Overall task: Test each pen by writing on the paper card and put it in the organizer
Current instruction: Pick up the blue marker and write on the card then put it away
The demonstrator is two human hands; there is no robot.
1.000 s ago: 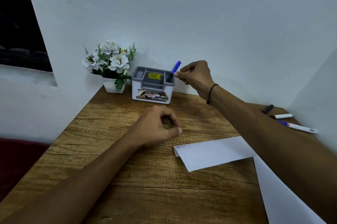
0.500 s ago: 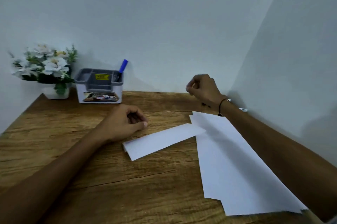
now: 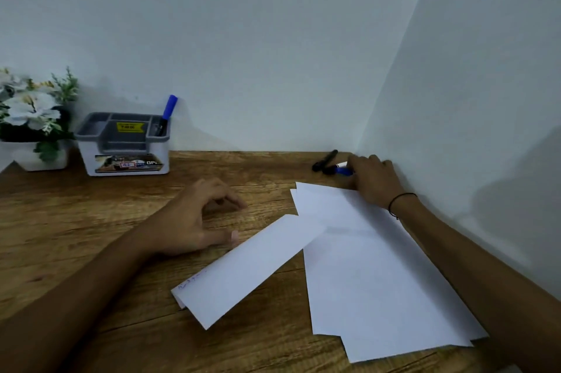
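In the organizer (image 3: 124, 145) at the desk's (image 3: 91, 220) back edge we see one blue-capped pen (image 3: 166, 114) leaning in its right compartment. Our right hand (image 3: 372, 179) covers pens (image 3: 329, 164) in the back right corner; its grip we cannot tell. Our left hand (image 3: 194, 220) rests loosely curled, holding nothing, beside the paper card (image 3: 243, 272).

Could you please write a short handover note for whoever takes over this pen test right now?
Left hand: empty, loosely curled on the desk beside the card.
Right hand: reaching onto the loose pens in the far right corner; grasp not clear.
Done: one blue pen stands in the organizer; card shows a blue scribble.
Left: test the corner pens and put them in the organizer.
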